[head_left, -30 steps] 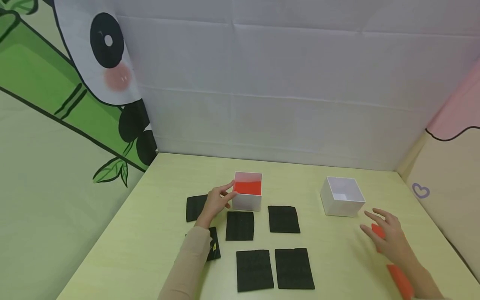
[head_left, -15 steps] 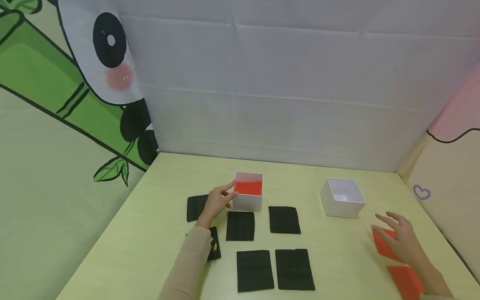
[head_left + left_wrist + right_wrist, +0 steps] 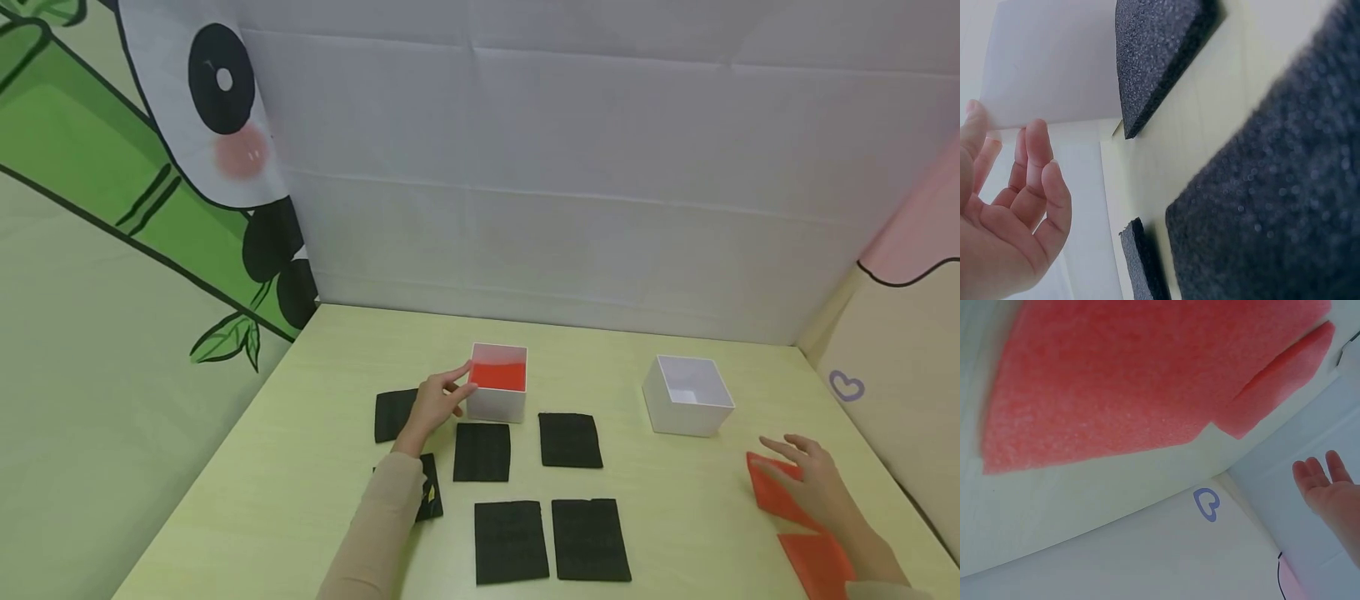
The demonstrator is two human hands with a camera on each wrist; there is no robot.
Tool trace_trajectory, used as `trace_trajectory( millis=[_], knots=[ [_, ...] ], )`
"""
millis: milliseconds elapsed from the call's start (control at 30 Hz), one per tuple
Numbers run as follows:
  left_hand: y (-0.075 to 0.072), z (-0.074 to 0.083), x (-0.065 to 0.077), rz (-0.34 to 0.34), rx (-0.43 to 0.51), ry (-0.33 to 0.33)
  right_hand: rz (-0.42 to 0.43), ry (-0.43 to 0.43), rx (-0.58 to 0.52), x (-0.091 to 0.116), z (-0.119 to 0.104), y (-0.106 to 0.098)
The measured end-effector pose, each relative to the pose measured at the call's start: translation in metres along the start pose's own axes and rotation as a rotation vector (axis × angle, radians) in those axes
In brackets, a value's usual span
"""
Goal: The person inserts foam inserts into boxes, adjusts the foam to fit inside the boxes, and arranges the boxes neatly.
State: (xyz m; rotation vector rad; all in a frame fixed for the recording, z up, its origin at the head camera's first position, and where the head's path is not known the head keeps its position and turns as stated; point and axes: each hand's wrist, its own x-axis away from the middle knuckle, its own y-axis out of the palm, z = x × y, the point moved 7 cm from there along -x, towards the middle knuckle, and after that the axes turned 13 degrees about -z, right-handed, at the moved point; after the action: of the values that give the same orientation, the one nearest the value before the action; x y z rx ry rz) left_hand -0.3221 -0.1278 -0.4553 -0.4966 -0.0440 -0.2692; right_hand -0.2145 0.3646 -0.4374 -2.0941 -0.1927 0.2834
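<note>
My left hand (image 3: 433, 402) holds the left side of a small white box (image 3: 497, 407), thumb near its front corner and a finger at its rim. Inside the box is a piece of red foam (image 3: 498, 377). In the left wrist view the thumb and fingers meet the edge of the box's white wall (image 3: 1054, 69). My right hand (image 3: 819, 487), fingers parted and holding nothing, hovers over a red foam piece (image 3: 771, 486) at the right of the table. A second red foam piece (image 3: 813, 560) lies just nearer. The right wrist view shows both pieces flat on the table, apart from my fingers.
A second white box (image 3: 686, 418) stands at the back right. Several black foam squares (image 3: 482, 454) lie in front of the left box, one (image 3: 430, 492) with a small yellow mark and partly under my left sleeve. A white cloth backdrop (image 3: 555, 183) rises behind the table.
My right hand has moved right and toward me, away from the second white box to above the red pieces. My left hand stays at its box.
</note>
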Motion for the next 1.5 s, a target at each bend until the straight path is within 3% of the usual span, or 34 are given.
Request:
trace_trajectory(
  millis=[333, 567, 733, 800, 967, 1067, 1500],
  knots=[
    [0.000, 0.000, 0.001, 0.003, 0.005, -0.011, -0.205, 0.091, 0.027, 0.005, 0.022, 0.015],
    [0.001, -0.001, 0.000, -0.001, 0.008, -0.011, -0.228, 0.095, 0.050, 0.007, 0.032, 0.022],
    [0.002, -0.001, 0.001, 0.000, 0.010, -0.011, -0.199, -0.008, 0.095, 0.009, 0.031, 0.026],
    [0.002, -0.002, 0.001, 0.000, 0.008, -0.012, -0.212, -0.011, 0.132, 0.008, 0.031, 0.028],
    [0.002, -0.002, 0.001, 0.000, 0.008, -0.015, -0.272, 0.047, 0.202, 0.004, 0.035, 0.030],
    [0.002, -0.001, 0.001, 0.001, 0.010, -0.010, -0.251, 0.040, 0.214, 0.004, 0.034, 0.028],
    [0.002, 0.002, 0.001, -0.001, 0.013, 0.003, -0.330, 0.162, 0.138, 0.004, 0.038, 0.028]
  ],
)
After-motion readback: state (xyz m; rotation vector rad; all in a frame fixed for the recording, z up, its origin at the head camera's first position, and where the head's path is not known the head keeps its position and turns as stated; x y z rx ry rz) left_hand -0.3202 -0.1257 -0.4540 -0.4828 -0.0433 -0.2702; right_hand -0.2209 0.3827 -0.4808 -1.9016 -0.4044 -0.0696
